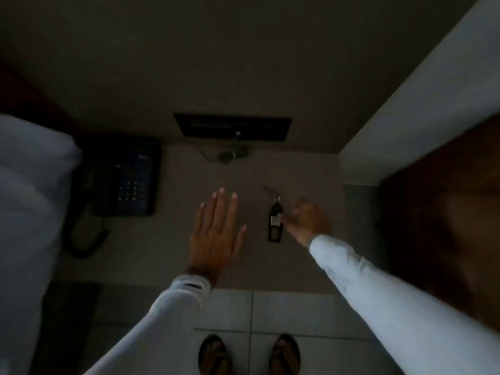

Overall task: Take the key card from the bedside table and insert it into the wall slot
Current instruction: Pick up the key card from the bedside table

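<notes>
1. Key card: dark flat tag with a pale label, lying flat on the counter, a metal ring and key at its far end.
2. Right hand: placed just beside the key card on its right, fingers curled toward its edge. Whether they are already pinching it cannot be told; the view is dim and blurred.
3. Left hand: flat over the counter, fingers spread, holding nothing, apart from the card.
4. Step in hand: pickup from the counter, judged at the point of closing on the card. Insertion is not yet begun.
5. Next move: calls for a pinch across the card's thin edges, a lift clear of the counter, then carrying it to the wall slot. A dark wall panel sits behind the counter; whether it holds the slot cannot be told.
6. Surroundings: telephone to the left with its cord, bed at far left, small cable below the panel. Nothing lies between hand and card.
</notes>
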A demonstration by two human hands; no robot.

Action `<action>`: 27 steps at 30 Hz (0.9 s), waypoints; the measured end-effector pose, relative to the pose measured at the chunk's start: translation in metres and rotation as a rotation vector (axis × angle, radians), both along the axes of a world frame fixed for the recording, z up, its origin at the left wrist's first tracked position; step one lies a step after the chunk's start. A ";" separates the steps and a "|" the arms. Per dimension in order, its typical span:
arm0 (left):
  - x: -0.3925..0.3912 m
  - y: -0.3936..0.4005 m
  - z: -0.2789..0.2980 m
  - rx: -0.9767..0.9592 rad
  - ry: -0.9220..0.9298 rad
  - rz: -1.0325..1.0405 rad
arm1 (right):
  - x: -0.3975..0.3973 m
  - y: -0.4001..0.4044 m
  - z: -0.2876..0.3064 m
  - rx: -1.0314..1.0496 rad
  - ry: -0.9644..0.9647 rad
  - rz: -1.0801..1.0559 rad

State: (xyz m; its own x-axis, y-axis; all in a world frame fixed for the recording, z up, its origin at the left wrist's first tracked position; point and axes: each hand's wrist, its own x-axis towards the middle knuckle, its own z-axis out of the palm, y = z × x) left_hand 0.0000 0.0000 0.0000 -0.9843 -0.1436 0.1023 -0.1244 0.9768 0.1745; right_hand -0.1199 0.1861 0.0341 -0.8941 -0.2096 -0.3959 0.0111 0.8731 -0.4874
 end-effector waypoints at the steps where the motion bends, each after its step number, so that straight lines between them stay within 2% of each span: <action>1: -0.004 0.002 -0.017 0.024 -0.028 -0.002 | -0.010 -0.003 -0.015 -0.026 -0.037 -0.039; 4: -0.012 0.003 -0.055 0.085 -0.096 0.018 | -0.034 -0.013 -0.039 -0.048 -0.085 -0.092; 6: -0.011 0.003 -0.073 0.121 -0.129 0.004 | -0.037 -0.018 -0.049 -0.031 -0.063 -0.036; 9: -0.012 -0.006 -0.085 0.076 -0.083 -0.030 | -0.042 -0.023 -0.057 -0.025 -0.059 0.011; 17: -0.012 -0.007 -0.092 0.056 -0.021 -0.016 | -0.046 -0.022 -0.071 -0.231 -0.161 -0.197; 22: -0.009 -0.010 -0.082 0.025 -0.077 -0.039 | -0.031 -0.016 -0.065 -0.372 -0.209 -0.286; 27: -0.014 -0.013 -0.024 -0.104 0.048 -0.049 | -0.028 -0.008 -0.015 -0.407 -0.182 -0.362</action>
State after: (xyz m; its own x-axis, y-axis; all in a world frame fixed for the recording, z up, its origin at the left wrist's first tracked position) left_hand -0.0145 -0.0128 -0.0237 -0.9836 -0.0816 0.1609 -0.0700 0.9946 0.0762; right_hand -0.1475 0.1784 0.0191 -0.8625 -0.0706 -0.5012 0.3892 0.5404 -0.7460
